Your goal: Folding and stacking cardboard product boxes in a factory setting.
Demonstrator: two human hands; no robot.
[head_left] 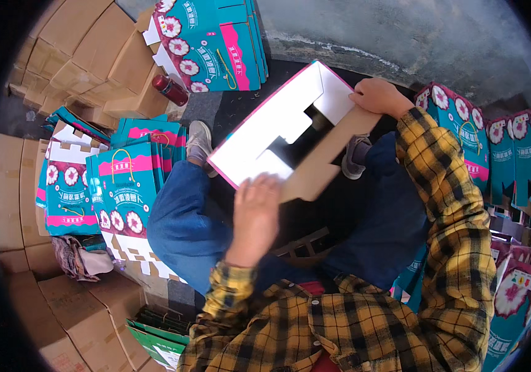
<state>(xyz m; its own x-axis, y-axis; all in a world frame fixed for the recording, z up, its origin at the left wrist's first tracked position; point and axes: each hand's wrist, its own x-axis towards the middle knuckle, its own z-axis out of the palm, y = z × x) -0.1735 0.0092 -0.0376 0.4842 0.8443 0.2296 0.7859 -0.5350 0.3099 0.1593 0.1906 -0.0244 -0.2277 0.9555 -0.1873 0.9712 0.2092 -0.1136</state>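
A partly unfolded cardboard gift box point(278, 124) is tilted above my lap, between my knees. White shows on its wide panel and brown board on the near one; its end flaps have stepped cut-outs, with a dark gap between them. My right hand point(379, 97) is closed on the box's far right corner. At the near left end, my left hand point(257, 208) has its fingers bent over the edge, slightly blurred; the thumb is hard to make out. To my left stand teal and pink flattened gift boxes point(123, 186) with yellow cord handles.
Brown cartons point(86, 53) are piled at the left. More teal boxes stand at the back point(216, 46) and the right point(519, 155). A red bottle point(170, 90) is near the far stack, a crumpled cloth point(83, 259) lies left, and a concrete wall point(364, 31) runs behind.
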